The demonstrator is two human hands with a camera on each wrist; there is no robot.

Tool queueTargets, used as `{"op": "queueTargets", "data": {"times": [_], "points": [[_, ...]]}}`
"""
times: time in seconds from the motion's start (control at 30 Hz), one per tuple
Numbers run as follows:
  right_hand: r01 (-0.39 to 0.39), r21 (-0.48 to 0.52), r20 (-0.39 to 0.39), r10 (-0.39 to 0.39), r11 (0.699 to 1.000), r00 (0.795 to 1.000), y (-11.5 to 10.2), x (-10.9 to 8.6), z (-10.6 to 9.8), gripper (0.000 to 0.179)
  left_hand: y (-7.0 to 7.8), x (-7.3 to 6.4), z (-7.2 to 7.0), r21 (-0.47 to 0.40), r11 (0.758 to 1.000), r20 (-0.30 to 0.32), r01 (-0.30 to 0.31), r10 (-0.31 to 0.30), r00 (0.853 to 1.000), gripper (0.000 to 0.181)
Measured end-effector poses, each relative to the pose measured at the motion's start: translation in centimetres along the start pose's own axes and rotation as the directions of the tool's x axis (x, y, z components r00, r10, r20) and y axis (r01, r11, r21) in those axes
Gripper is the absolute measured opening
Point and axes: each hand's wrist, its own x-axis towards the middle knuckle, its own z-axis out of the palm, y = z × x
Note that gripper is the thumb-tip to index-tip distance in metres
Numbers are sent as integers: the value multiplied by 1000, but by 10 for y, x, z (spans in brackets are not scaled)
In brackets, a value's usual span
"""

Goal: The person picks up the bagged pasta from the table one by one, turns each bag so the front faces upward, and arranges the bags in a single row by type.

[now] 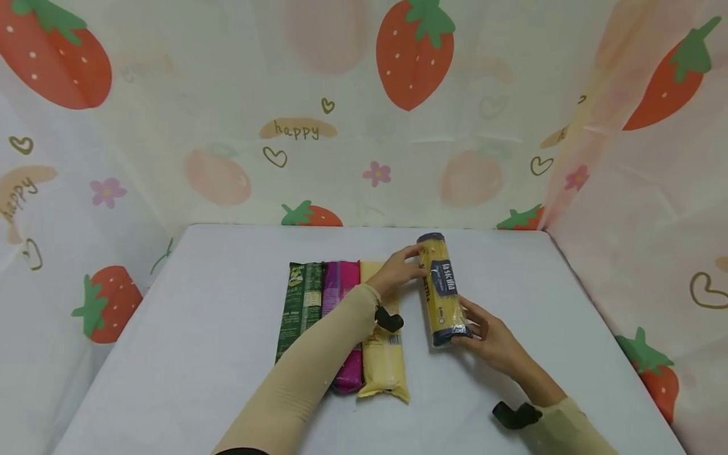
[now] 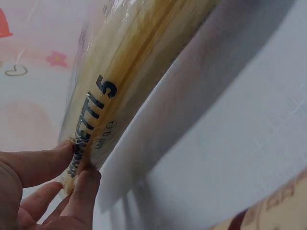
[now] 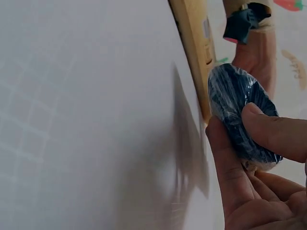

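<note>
A clear pack of spaghetti (image 1: 438,309) with dark blue ends and a blue label is held slightly above the table, right of centre. My left hand (image 1: 396,273) grips its far part from the left; in the left wrist view, thumb and fingers pinch the wrapper of the spaghetti pack (image 2: 129,62) near the black lettering. My right hand (image 1: 496,346) holds the near end. The right wrist view has the thumb on the dark blue end of the spaghetti pack (image 3: 228,108), with fingers beneath. Left of it lie a green pack (image 1: 296,309), a magenta pack (image 1: 348,373) and a pale yellow pack (image 1: 383,370), side by side.
The white table (image 1: 188,341) extends around the packs. Strawberry-printed cloth (image 1: 352,76) hangs at the back and along both sides. My left forearm crosses over the lower part of the packs and hides some of them.
</note>
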Motion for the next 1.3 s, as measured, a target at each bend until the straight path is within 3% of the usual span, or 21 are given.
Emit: {"op": "queueTargets", "data": {"times": [0.4, 0.57, 0.7, 0.87, 1.03, 1.3], "points": [[-69, -20, -8, 69, 997, 998, 5, 7, -1, 91, -8, 7, 10, -29, 999, 37, 44, -43, 998, 80], [-113, -26, -17, 113, 993, 993, 6, 9, 0, 90, -10, 9, 13, -97, 993, 107, 68, -57, 993, 83], [-131, -89, -41, 128, 987, 991, 3, 11, 1, 88, -10, 9, 12, -88, 994, 154, 68, -54, 987, 85], [-136, -267, -70, 122, 954, 990, -3, 10, 1, 82, -8, 6, 4, 45, 999, 182, 9, -17, 983, 76], [-141, -330, -50, 132, 934, 990, -7, 11, -3, 80, 1, 3, -10, 244, 968, 220, -64, 9, 976, 64], [-215, -378, -58, 208, 900, 976, -22, 8, -2, 89, 6, -7, -37, 315, 936, 249, -156, 77, 965, 53]]}}
